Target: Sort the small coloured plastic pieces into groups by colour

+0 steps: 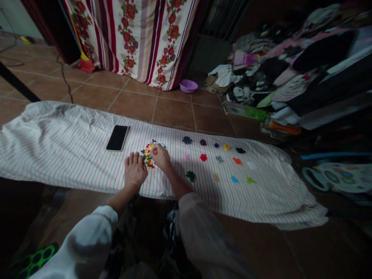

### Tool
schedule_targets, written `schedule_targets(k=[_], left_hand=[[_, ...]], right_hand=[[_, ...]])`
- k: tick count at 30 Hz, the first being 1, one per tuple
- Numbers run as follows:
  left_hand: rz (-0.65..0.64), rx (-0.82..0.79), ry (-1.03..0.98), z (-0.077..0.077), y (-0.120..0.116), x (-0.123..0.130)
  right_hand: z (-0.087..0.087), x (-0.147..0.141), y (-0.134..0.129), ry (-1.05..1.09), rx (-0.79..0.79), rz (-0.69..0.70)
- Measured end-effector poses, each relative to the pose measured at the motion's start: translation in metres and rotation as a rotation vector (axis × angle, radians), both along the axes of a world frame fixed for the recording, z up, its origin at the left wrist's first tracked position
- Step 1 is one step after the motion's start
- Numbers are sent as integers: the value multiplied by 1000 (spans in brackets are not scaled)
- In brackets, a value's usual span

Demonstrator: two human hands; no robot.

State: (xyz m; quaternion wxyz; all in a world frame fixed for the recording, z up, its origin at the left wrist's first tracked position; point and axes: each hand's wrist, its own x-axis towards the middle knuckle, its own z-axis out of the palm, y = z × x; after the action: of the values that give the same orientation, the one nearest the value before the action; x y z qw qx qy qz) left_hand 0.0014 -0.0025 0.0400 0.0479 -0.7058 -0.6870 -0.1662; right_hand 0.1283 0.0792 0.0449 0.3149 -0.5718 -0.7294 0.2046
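Observation:
A mixed heap of small coloured pieces [147, 157] lies on the striped cloth [87, 166], with red, yellow, green and white among them. My left hand [135, 169] rests flat on the cloth at the heap's left edge, fingers stretched out and holding nothing. Over the heap's right side, my right hand [160, 155] has thumb and finger pinched together; whatever is between them is too small to make out. Right of the hands, small single-colour piles lie in rows, among them a red pile [203, 157], an orange pile [237, 161] and a dark green pile [191, 176].
A phone [117, 138] lies on the cloth left of the heap. Beyond the cloth are a purple basin [188, 86], a flowered curtain [139, 38] and a broom [86, 64]. Clothes [279, 66] are piled at the right. A patterned stool [343, 176] stands near the cloth's right end.

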Motion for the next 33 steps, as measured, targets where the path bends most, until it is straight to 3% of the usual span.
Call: schedule_targets(k=[7,13,19,26,33], left_hand=[[-5,3,0,-1,0,-2],[-9,24,-16,-4,1,-2],[-13,29,-31,-5,1,-3],[-14,9,-35,-1,0,-2],[-4,-3,-31,1,0,-1]], right_hand=[[-1,39,-5,63,27,-52],[2,103,-4,31,83,-154],[-6,157,0,-52,51,-304],[-15,163,2,-182,-32,-293],[-27,164,-5,-115,95,-243]])
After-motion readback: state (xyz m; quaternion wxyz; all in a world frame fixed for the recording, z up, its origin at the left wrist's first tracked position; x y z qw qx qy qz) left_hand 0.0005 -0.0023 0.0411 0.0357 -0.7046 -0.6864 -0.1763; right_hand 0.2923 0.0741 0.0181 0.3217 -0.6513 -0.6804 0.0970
